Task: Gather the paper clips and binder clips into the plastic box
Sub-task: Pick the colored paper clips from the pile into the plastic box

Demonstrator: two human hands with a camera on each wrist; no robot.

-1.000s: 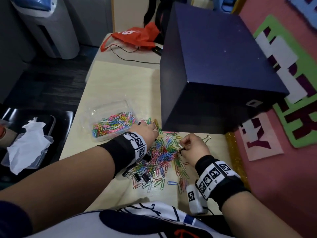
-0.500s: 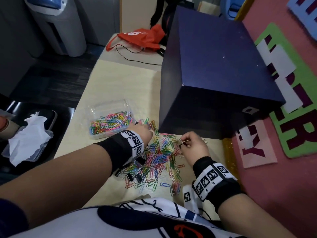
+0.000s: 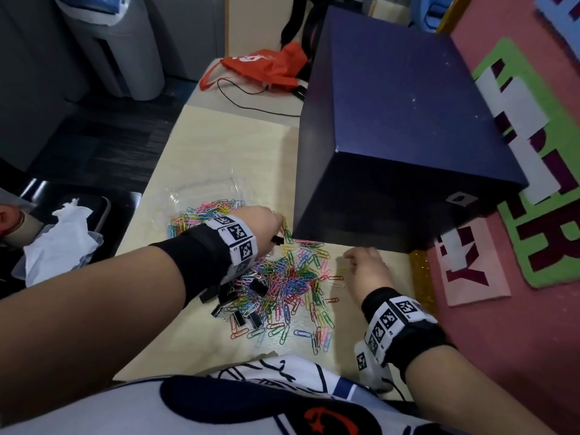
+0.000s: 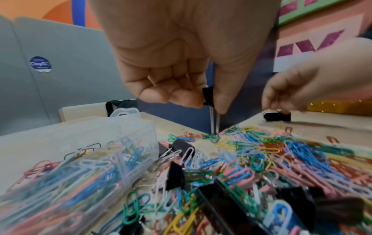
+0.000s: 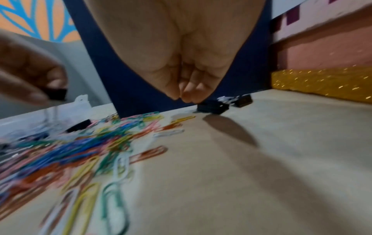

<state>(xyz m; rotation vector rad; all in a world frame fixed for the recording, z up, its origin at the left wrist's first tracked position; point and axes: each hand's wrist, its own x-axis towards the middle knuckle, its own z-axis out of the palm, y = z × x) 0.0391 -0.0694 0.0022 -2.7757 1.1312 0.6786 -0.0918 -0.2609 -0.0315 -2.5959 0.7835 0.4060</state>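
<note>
My left hand (image 4: 181,52) is pinching a black binder clip (image 4: 208,96) between thumb and fingers, its wire handles dangling over the paper clip pile (image 3: 282,284). The plastic box (image 3: 204,202) sits just left of the pile. My right hand (image 5: 181,47) is bunched fingertips-down beside another binder clip (image 5: 213,108); can't tell if it's gripping anything.

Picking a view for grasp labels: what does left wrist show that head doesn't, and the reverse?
Only left wrist: the left hand pinches a small black binder clip, its silver wire handles hanging down; a second black binder clip lies under the right hand.
Only head: the large dark blue box in full and the red bag.
Both: the clear plastic box part-filled with clips, and the pile of coloured paper clips.
</note>
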